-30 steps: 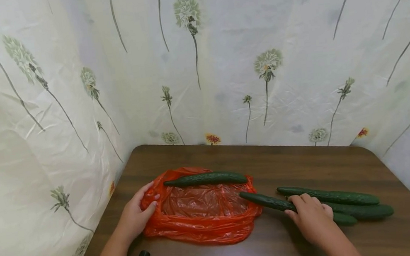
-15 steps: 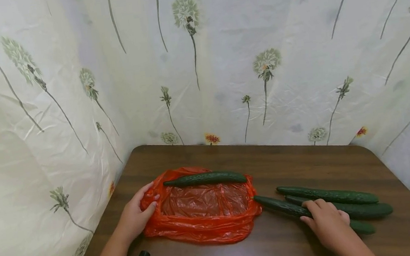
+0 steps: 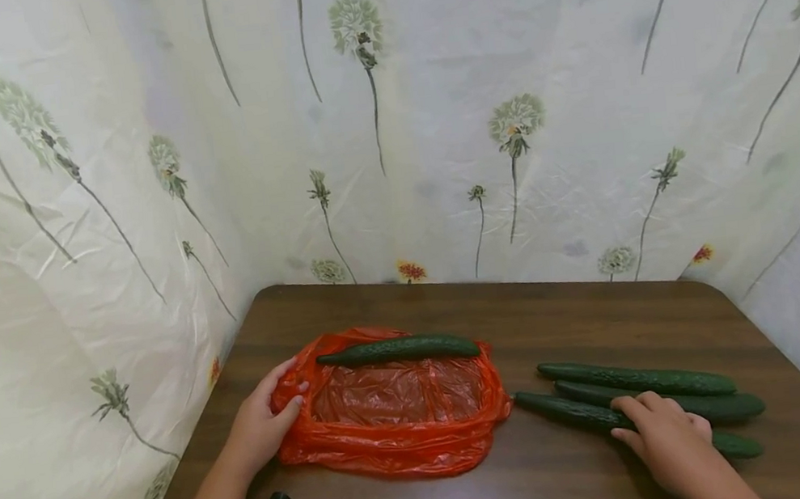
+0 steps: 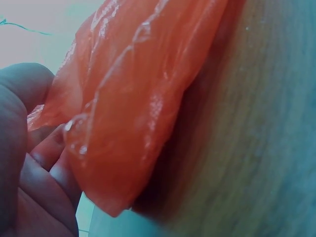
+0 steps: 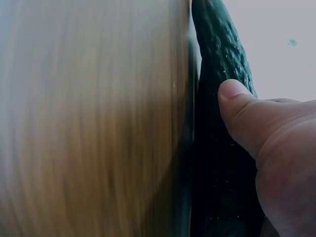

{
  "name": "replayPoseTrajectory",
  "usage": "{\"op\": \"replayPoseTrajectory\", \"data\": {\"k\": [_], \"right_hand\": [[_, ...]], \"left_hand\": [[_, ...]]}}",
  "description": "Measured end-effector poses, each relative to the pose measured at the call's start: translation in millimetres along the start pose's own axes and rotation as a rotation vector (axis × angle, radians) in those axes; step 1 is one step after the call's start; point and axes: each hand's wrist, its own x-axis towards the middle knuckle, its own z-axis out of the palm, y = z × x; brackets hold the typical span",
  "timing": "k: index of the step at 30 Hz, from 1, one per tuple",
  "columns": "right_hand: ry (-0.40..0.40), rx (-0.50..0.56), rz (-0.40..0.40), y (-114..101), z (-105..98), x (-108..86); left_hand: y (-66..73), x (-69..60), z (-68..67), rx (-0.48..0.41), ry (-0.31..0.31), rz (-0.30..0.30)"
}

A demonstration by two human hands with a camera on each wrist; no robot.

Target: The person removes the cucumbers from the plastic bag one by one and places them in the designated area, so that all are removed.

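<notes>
In the head view a crumpled red plastic bag [image 3: 406, 448] lies spread with its mouth up. One dark green cucumber [image 3: 399, 350] rests along its far side. My left hand [image 3: 260, 423] holds the bag's left edge between thumb and fingers; the left wrist view shows the thin red film [image 4: 133, 98] there. To the right of the bag, my right hand [image 3: 672, 436] grips a cucumber [image 3: 570, 409] from above, its tip close to the bag's right edge. In the right wrist view the thumb [image 5: 237, 98] presses along this cucumber's side.
Two more cucumbers, a far one [image 3: 636, 377] and a nearer one [image 3: 735, 407], lie side by side just behind the right hand. Everything stands on a dark wooden table [image 3: 507, 295] with rounded corners. A flower-patterned curtain [image 3: 430, 116] hangs behind and along the left side.
My right hand has drawn its cucumber to the right and nearer to me, so its tip moved from over the bag's edge to beside it. The left hand stays on the bag.
</notes>
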Motion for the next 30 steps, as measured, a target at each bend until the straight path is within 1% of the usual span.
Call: {"op": "replayPoseTrajectory", "data": {"k": [5, 11, 18, 20, 23, 27, 30], "right_hand": [[0.022, -0.018, -0.007, 13, 0, -2.2], [0.023, -0.016, 0.011, 23, -5, -4.8], [0.074, 0.006, -0.069, 35, -1, -9.5], [0.089, 0.011, -0.080, 38, 0, -10.5], [0.093, 0.027, -0.083, 39, 0, -11.0], [0.079, 0.055, -0.060, 39, 1, -14.1], [0.086, 0.060, -0.044, 40, 2, -16.8]], "left_hand": [[0.4, -0.9, -1.7, -0.009, -0.001, -0.016], [0.7, -2.4, -3.2, -0.012, -0.010, -0.031], [-0.2, -3.0, -2.0, -0.020, -0.011, -0.041], [-0.1, -3.1, -1.6, -0.026, -0.012, -0.042], [0.1, -3.3, -1.4, -0.036, -0.015, -0.048], [1.0, -2.8, -1.1, -0.030, -0.017, -0.052], [2.6, -2.2, -0.8, -0.019, -0.017, -0.052]]}}
